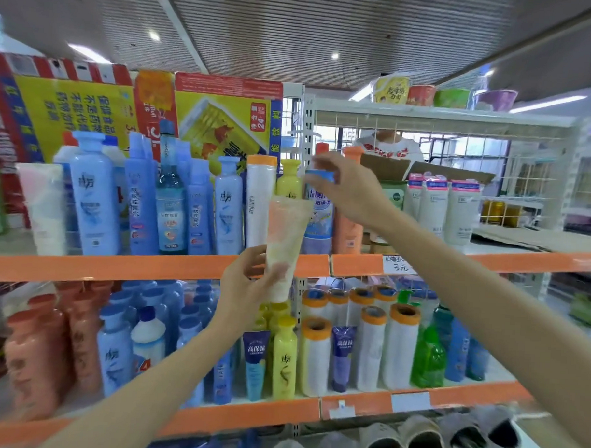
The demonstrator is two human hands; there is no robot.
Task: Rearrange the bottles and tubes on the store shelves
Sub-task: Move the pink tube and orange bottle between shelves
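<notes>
The left hand (247,282) is clamped around the lower, cap end of a pale orange-and-cream soft plastic tube (286,243), holding it upright with the flat crimped end uppermost, in front of the orange front rail of the upper shelf (116,266). The right hand (346,188) is raised above and to the right of the left hand, its fingers closed on the blue cap of a blue-and-white printed plastic bottle (319,221) that stands on the upper shelf, directly behind the tube's upper end. Immediately left of the right hand stand a yellow plastic bottle (289,179) and a white cylindrical bottle with an orange cap (259,202); further left is a row of light blue bottles (95,194). To the right of the right hand, past the forearm, stand white tubes with pink caps (433,206). Below the left hand, on the lower shelf (245,418), a dark blue tube (256,364) and a tall yellow bottle (285,359) stand side by side.
</notes>
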